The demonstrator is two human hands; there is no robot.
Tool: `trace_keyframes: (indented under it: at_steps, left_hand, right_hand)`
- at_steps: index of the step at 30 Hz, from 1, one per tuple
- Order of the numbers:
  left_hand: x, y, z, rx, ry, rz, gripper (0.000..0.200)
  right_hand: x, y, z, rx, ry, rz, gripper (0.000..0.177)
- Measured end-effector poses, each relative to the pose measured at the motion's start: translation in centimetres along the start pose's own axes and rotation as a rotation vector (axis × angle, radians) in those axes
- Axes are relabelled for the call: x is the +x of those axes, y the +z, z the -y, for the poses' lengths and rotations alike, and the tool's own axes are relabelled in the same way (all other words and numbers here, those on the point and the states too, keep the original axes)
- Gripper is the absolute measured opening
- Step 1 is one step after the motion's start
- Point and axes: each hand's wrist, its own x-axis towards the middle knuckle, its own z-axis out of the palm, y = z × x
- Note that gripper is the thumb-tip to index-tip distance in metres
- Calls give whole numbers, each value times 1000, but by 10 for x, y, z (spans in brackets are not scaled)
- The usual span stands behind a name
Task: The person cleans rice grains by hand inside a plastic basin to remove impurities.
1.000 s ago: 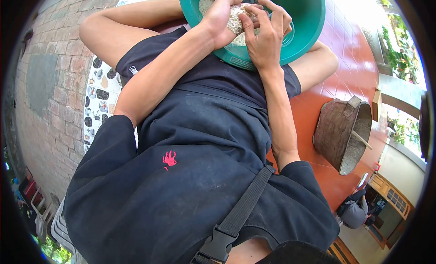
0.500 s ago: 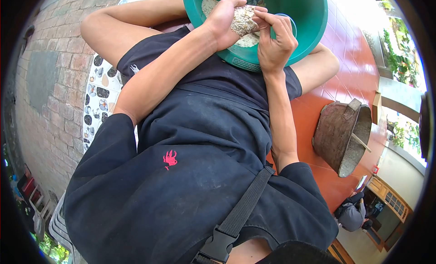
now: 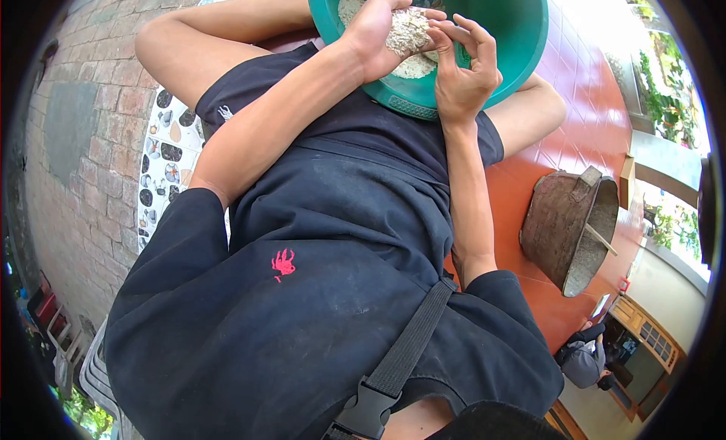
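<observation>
My left hand (image 3: pixel 372 43) is palm up and cupped over the green basin (image 3: pixel 522 43), holding a heap of pale, flaky grains (image 3: pixel 409 31). Beside its fingertips is my right hand (image 3: pixel 465 77), thumb and index fingertip brought together at the heap's edge and the other fingers raised and bent. Anything pinched there is too small to make out. More pale grains (image 3: pixel 413 68) lie in the basin below the hands. The basin rests between crossed legs, its far edge cut off by the frame.
To the right, a worn brown container (image 3: pixel 556 220) with a stick (image 3: pixel 601 239) in it lies tilted on the red tiled floor (image 3: pixel 503 213). Farther back at lower right is another person (image 3: pixel 584 360). Brick paving (image 3: pixel 91 175) and a pebble-patterned strip (image 3: pixel 166 156) run along the left.
My right hand has shifted slightly right, and its outer fingers have lifted and spread. My left hand has stayed nearly in place, with more of the heap showing.
</observation>
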Motion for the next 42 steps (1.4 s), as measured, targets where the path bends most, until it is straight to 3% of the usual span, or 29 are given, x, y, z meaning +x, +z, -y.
trace_keyframes:
  at_steps: [3, 6, 9, 13, 16, 18, 21, 22, 29, 34, 37, 42]
  left_hand:
    - [15, -16, 1, -25, 1, 35, 49]
    - [21, -23, 0, -56, -10, 86, 50]
    - [18, -21, -1, -36, -12, 80, 51]
    - [18, -20, 0, 20, 12, 61, 52]
    - [18, -20, 0, 24, 4, 64, 51]
    - [19, -23, 1, 42, 19, 51, 50]
    - [7, -10, -4, 42, 0, 12, 49]
    - [2, -4, -6, 24, -33, -14, 48]
    - [-2, 0, -6, 64, -23, -6, 47]
    - [2, 1, -1, 97, 0, -49, 45]
    - [0, -3, 1, 139, 3, -29, 33]
    - [2, -5, 1, 89, -25, 28, 31]
  right_hand:
    - [-2, -4, -16, -172, -114, -73, 18]
    - [-1, -8, -21, -198, -24, -176, 14]
    - [2, -19, -19, -467, -48, -184, 10]
    - [2, -20, -37, -515, -94, -292, 13]
    - [2, -15, -31, -360, -92, -207, 12]
    - [3, -9, -23, -189, -220, 39, 15]
    - [3, -3, -15, -239, -292, 173, 23]
    - [3, -2, -19, -263, -299, 151, 30]
    - [1, -2, -16, -415, -225, 144, 26]
    - [0, 0, -23, -358, -216, 208, 13]
    - [-1, 1, -25, -321, -214, 188, 12]
    - [0, -2, -22, -208, -131, 126, 12]
